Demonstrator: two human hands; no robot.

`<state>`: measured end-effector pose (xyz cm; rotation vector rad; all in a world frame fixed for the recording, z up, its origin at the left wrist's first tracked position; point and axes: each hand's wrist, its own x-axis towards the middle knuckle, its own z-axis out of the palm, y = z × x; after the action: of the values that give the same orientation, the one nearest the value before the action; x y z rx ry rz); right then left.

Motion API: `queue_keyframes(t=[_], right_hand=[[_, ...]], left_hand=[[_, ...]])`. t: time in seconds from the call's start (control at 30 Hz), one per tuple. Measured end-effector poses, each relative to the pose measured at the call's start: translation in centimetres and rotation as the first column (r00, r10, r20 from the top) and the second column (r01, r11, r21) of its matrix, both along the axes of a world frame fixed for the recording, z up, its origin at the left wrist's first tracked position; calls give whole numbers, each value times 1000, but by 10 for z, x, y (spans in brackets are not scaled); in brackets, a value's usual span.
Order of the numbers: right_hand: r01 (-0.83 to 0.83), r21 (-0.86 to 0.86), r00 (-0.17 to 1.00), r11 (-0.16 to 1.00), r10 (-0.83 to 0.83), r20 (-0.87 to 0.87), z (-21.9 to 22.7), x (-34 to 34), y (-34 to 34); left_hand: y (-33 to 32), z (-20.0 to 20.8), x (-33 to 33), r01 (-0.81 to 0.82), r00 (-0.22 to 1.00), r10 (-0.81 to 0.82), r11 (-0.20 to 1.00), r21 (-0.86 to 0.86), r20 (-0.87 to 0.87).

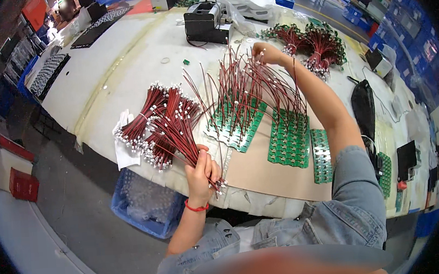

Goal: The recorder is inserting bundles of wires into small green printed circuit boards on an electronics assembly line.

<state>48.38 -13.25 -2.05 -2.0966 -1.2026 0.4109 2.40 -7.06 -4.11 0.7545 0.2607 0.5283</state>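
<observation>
My left hand (200, 177), with a red band at its wrist, is closed round a bundle of dark red cables (179, 135) with white connector ends. Forward and to the right, my right hand (268, 54) reaches over the far side of the standing wires, its fingers bent together; what they pinch, if anything, is too small to make out. Beneath those upright red wires (240, 78) lies a green circuit board panel (240, 135). Beside it is a second green panel (288, 147), wires rising from its far part. A narrower green panel (321, 154) lies near my right elbow.
More tied cable bundles (148, 111) rest on a white cloth at left. Finished-looking clusters of wires with green ends (320, 44) lie at the far right. A black machine (205, 24) stands at the back. Below the table edge sits a blue bin (118, 199) holding clear plastic.
</observation>
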Motion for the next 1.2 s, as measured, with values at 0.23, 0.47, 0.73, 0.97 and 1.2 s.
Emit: queue_keyframes(t=[0.23, 0.47, 0.73, 0.97, 1.2], right_hand=[[268, 56, 959, 962, -272, 81, 3, 47, 68], [293, -91, 936, 952, -266, 231, -17, 65, 109], [172, -190, 824, 967, -36, 566, -18, 68, 117], [-185, -688, 710, 702, 580, 400, 29, 46, 135], [-421, -288, 907, 860, 396, -145, 28, -50, 190]], left_hand=[[1, -1, 1, 29, 1000, -28, 999, -39, 8], [5, -2, 0, 36, 999, -37, 997, -64, -4], [6, -4, 0, 65, 998, -64, 991, -113, 16], [7, -3, -1, 77, 997, -73, 989, -130, 35], [8, -3, -1, 91, 995, -85, 988, -126, 50]])
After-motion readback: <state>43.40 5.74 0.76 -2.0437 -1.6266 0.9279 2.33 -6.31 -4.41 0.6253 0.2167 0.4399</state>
